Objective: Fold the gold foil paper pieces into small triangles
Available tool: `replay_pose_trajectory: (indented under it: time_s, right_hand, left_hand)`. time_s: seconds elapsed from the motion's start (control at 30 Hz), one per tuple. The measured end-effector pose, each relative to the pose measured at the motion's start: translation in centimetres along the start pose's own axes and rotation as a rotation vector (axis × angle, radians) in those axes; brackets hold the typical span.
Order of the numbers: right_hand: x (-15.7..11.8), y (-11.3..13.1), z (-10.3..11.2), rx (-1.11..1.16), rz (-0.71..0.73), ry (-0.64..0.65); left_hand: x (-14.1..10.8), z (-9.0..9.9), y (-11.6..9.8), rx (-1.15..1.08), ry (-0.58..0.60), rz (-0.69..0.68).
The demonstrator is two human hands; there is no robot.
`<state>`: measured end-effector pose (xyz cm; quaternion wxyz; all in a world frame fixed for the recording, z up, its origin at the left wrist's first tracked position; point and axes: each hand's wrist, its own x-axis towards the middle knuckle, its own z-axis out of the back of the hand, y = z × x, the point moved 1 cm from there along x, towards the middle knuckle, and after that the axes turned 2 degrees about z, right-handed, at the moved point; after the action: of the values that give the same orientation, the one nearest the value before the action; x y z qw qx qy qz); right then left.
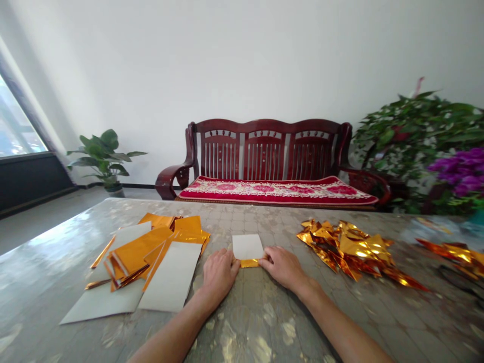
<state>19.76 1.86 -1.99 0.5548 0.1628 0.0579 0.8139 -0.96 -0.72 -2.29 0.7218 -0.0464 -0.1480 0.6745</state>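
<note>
A small sheet of gold foil paper [247, 246] lies on the table in front of me, its white back facing up. Along its near edge runs a narrow folded strip that shows the shiny gold side. My left hand [220, 270] pinches the left end of that strip between thumb and fingers. At the strip's right end, my right hand [283, 266] grips it the same way. Both hands rest on the tabletop, and the fingertips partly cover the strip's ends.
Left of my hands spreads a pile of gold and white paper sheets [170, 275]. To the right sits a heap of folded shiny gold pieces [351, 247], with more gold foil [459, 254] beyond it. A wooden bench [264, 156] stands behind the patterned table [242, 322].
</note>
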Motion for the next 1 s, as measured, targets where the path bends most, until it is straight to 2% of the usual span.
replay_pose_trajectory:
  time_s: [0.57, 0.7, 0.77, 0.83, 0.93, 1.0]
  right_hand:
    - [-0.08, 0.22, 0.2, -0.125, 0.051, -0.004]
    - [-0.05, 0.32, 0.04, -0.142, 0.032, -0.019]
    - [-0.02, 0.28, -0.12, -0.127, 0.012, -0.022]
    - [0.01, 0.15, -0.3, -0.102, -0.026, -0.027]
    - [0.02, -0.15, -0.46, -0.07, -0.115, -0.054]
    - [-0.03, -0.24, -0.38, -0.056, -0.109, -0.108]
  left_hand:
    - [-0.15, 0.11, -0.37, 0.058, 0.001, -0.007]
    - [-0.36, 0.23, -0.5, 0.027, -0.093, -0.019]
    - [-0.41, 0.22, -0.51, -0.005, -0.152, -0.108]
    - [-0.42, 0.1, -0.52, -0.033, -0.153, -0.261]
    - [-0.49, -0.12, -0.63, -0.049, -0.047, -0.46]
    - [-0.66, -0.23, -0.85, -0.013, 0.01, -0.502]
